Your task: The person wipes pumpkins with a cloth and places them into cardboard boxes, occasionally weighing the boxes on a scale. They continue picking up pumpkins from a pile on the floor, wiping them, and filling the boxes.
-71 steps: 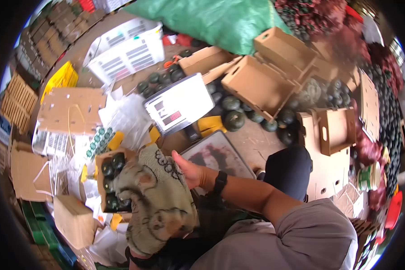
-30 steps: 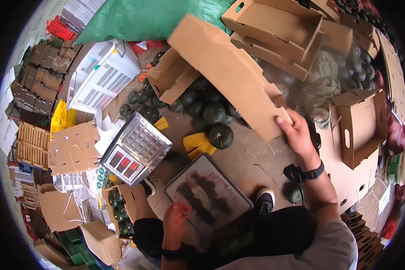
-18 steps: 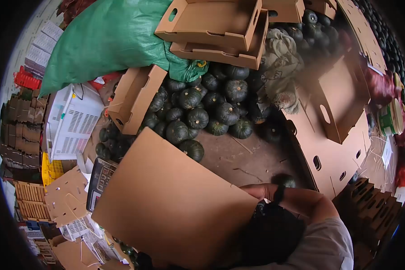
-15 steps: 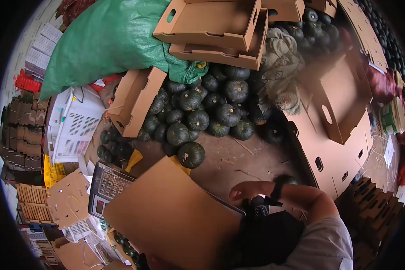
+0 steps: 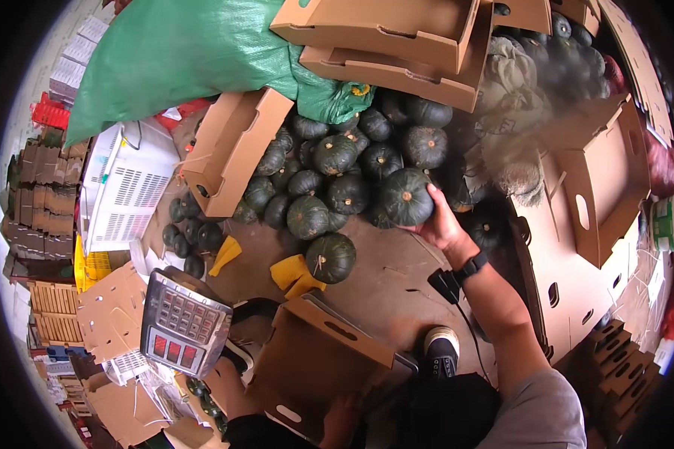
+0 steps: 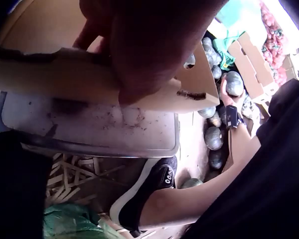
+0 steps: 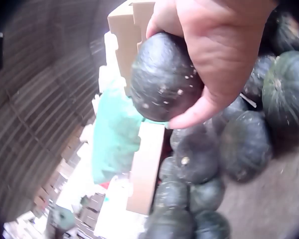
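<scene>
My right hand reaches into the heap of dark green squashes on the floor and grips one squash from its near side. In the right wrist view the fingers and thumb of that hand curl round the same squash, which is raised a little above the pile. An open cardboard box sits on the scale's metal tray. My left hand holds the box's near wall, and the left wrist view shows the hand pinching that cardboard edge.
The scale's keypad and red display stand to the left of the box. Empty cardboard boxes and a green sack lie behind the heap, with a white crate at the left. My shoe is by the tray.
My right hand brought a cardboard box down onto the scale tray, let it go, then reached out to the heap and took hold of a squash. My left hand now holds the box.
</scene>
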{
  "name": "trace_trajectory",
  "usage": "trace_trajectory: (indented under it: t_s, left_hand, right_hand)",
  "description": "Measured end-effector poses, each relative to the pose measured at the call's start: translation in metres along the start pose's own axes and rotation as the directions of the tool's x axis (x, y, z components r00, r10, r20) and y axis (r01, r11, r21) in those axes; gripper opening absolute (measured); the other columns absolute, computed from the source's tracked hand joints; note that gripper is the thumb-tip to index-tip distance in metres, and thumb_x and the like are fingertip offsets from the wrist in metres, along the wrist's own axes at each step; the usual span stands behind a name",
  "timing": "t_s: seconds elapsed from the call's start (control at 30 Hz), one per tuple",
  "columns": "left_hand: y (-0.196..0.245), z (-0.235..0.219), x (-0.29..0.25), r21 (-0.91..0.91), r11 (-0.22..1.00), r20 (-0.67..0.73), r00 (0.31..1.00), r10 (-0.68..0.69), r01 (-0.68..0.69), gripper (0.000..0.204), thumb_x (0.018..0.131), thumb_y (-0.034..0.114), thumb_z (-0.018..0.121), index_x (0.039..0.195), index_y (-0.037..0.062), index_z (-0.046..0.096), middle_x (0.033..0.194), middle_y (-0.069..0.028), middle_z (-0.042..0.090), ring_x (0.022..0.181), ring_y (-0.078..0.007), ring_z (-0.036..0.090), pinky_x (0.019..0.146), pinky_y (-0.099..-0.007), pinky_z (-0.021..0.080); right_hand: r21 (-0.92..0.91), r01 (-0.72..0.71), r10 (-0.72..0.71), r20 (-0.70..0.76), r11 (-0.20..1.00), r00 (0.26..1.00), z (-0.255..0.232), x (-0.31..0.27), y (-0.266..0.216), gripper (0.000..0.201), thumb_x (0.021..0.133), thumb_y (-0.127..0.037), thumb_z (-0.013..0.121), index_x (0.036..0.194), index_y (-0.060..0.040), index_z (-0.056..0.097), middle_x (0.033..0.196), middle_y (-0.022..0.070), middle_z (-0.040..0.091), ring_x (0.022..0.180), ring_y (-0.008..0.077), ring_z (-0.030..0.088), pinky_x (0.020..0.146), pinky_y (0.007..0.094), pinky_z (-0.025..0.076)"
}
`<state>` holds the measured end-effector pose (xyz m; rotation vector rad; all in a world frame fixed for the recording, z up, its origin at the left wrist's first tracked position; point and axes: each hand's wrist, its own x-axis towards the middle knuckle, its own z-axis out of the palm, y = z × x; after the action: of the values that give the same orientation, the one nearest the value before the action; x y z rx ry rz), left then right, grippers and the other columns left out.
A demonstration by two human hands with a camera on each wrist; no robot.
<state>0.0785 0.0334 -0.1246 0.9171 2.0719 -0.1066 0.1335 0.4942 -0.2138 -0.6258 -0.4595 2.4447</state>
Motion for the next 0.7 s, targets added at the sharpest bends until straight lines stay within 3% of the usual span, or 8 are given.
trace_trajectory:
  t_s: [0.17, 0.23, 0.3, 0.37, 0.5, 0.57, 0.67, 0.7]
  left_hand:
    - [0.030, -0.059, 0.006, -0.136, 0.973, 0.009, 0.982, 0.190, -0.187, 0.051, 0.089, 0.036, 0.060, 0.132, 0.0108, 0.051, 0.120, -0.0170, 0.058, 0.111, -0.0346, 0.057, 0.093, -0.0438, 0.048]
    - [0.029, -0.079, 0.015, -0.619, 0.782, 0.030, 0.993, 0.115, -0.072, 0.057, 0.091, 0.045, 0.057, 0.138, 0.0164, 0.044, 0.131, -0.0173, 0.052, 0.118, -0.0353, 0.053, 0.094, -0.0472, 0.047]
    - [0.049, -0.097, 0.031, -0.976, 0.217, 0.009, 0.993, 0.114, -0.016, 0.064, 0.090, 0.052, 0.056, 0.143, 0.0226, 0.038, 0.139, -0.0175, 0.046, 0.123, -0.0366, 0.049, 0.090, -0.0502, 0.049]
    - [0.083, -0.111, 0.043, -0.813, -0.583, -0.085, 0.990, 0.111, -0.005, 0.071, 0.086, 0.057, 0.057, 0.147, 0.0295, 0.032, 0.144, -0.0177, 0.040, 0.127, -0.0384, 0.045, 0.082, -0.0531, 0.054]
    - [0.063, -0.121, 0.045, -0.796, -0.593, -0.317, 0.917, 0.242, -0.119, 0.075, 0.086, 0.068, 0.048, 0.149, 0.0352, 0.024, 0.145, -0.0178, 0.038, 0.126, -0.0405, 0.045, 0.075, -0.0640, 0.051]
    - [0.036, -0.110, 0.050, -0.876, -0.445, -0.217, 0.976, 0.020, -0.185, 0.076, 0.085, 0.063, 0.054, 0.147, 0.0282, 0.027, 0.140, -0.0177, 0.041, 0.126, -0.0376, 0.046, 0.080, -0.0576, 0.053]
    - [0.010, -0.096, 0.070, -0.934, -0.250, -0.209, 0.958, -0.198, -0.255, 0.075, 0.084, 0.049, 0.064, 0.144, 0.0203, 0.031, 0.136, -0.0176, 0.044, 0.121, -0.0333, 0.049, 0.086, -0.0506, 0.052]
    - [0.011, -0.095, 0.076, -0.941, -0.197, -0.225, 0.944, -0.241, -0.274, 0.074, 0.083, 0.044, 0.067, 0.143, 0.0181, 0.032, 0.135, -0.0175, 0.045, 0.119, -0.0319, 0.050, 0.087, -0.0486, 0.052]
  right_hand:
    - [0.332, -0.132, 0.138, 0.004, 0.934, 0.990, 0.010, -0.041, 0.012, 0.077, 0.087, -0.070, 0.042, 0.139, -0.0134, 0.043, 0.133, 0.0149, 0.053, 0.115, 0.0349, 0.057, 0.080, 0.0522, 0.056]
    - [0.391, -0.198, 0.190, 0.060, 0.899, 0.980, 0.027, -0.047, 0.019, 0.079, 0.087, -0.071, 0.040, 0.139, -0.0123, 0.043, 0.133, 0.0153, 0.053, 0.115, 0.0362, 0.057, 0.078, 0.0519, 0.057]
    - [0.354, -0.297, 0.247, 0.179, 0.887, 0.952, 0.053, -0.060, 0.037, 0.079, 0.088, -0.071, 0.037, 0.139, -0.0114, 0.044, 0.133, 0.0144, 0.054, 0.115, 0.0350, 0.057, 0.083, 0.0519, 0.055]
    - [-0.330, -0.110, 0.172, 0.163, 0.938, 0.972, 0.067, -0.055, 0.057, 0.069, 0.089, -0.062, 0.043, 0.140, -0.0151, 0.044, 0.138, 0.0134, 0.049, 0.122, 0.0317, 0.052, 0.095, 0.0488, 0.048]
    - [-0.826, 0.478, -0.116, 0.529, -0.299, 0.841, 0.084, 0.005, 0.053, 0.065, 0.085, -0.038, 0.064, 0.144, -0.0222, 0.040, 0.149, 0.0159, 0.035, 0.133, 0.0314, 0.040, 0.103, 0.0447, 0.040]
    - [-0.612, 0.233, -0.033, 0.391, -0.756, 0.920, 0.074, 0.063, 0.061, 0.064, 0.082, -0.020, 0.066, 0.142, -0.0268, 0.042, 0.152, 0.0140, 0.025, 0.136, 0.0384, 0.030, 0.101, 0.0501, 0.037]
    - [-0.563, 0.350, 0.051, 0.478, -0.748, 0.877, 0.047, 0.100, 0.066, 0.064, 0.083, -0.019, 0.065, 0.142, -0.0294, 0.040, 0.148, 0.0143, 0.030, 0.135, 0.0359, 0.031, 0.104, 0.0524, 0.035]
    - [-0.753, 0.417, 0.003, 0.483, -0.510, 0.876, 0.043, 0.097, 0.061, 0.062, 0.085, -0.021, 0.064, 0.142, -0.0279, 0.040, 0.147, 0.0141, 0.033, 0.134, 0.0355, 0.033, 0.104, 0.0522, 0.035]
